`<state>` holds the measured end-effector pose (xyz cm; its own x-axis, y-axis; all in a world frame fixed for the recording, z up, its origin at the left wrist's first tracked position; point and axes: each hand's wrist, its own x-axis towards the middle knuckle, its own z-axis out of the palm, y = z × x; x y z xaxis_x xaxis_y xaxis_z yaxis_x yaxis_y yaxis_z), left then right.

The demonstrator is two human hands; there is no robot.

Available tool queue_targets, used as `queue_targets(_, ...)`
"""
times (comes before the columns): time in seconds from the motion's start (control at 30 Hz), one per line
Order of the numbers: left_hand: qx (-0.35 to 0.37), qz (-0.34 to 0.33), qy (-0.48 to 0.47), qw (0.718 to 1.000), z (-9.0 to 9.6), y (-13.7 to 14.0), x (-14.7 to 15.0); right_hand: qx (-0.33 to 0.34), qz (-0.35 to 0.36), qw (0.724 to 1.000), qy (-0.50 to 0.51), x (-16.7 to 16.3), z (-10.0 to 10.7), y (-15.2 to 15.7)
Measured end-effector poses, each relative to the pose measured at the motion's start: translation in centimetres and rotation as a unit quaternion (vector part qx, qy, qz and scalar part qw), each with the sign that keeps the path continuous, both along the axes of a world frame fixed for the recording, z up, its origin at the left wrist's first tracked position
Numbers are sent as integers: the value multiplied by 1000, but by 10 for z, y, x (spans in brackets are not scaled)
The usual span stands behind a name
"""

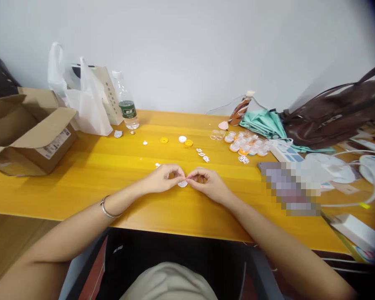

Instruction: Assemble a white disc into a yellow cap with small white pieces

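My left hand [163,178] and my right hand [207,183] meet at the middle of the yellow table [90,175], fingertips pinched together on one small white round piece [183,183] that rests just above the tabletop. A silver bangle [108,209] sits on my left wrist. Beyond my hands lie a yellow disc [164,140], a white cap [182,138], a yellow ring [188,143] and a few small patterned white bits [203,155]. Several clear and orange little shells [245,144] are clustered further right.
An open cardboard box [25,133] stands at the left. White plastic bags [84,104] and a water bottle [126,102] are at the back. A brown handbag [334,112], teal cloth [262,123], a power strip [287,152] and white packages [356,231] crowd the right.
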<state>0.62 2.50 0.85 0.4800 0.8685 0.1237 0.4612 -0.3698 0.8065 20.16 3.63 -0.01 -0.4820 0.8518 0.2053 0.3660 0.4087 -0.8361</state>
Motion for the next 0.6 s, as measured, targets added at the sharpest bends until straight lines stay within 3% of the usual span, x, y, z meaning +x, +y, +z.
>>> queue_targets(0.3, 10, 11, 20, 1000, 0, 0, 1, -46, 7, 999, -11, -4, -8, 4)
queue_targets(0.4, 37, 10, 49, 998, 1, 0, 0, -16, 14, 999, -40, -5, -7, 4)
queue_targets(0.6, 83, 20, 89, 992, 0, 3, -2, 105, -6, 993, -61, -1, -7, 5)
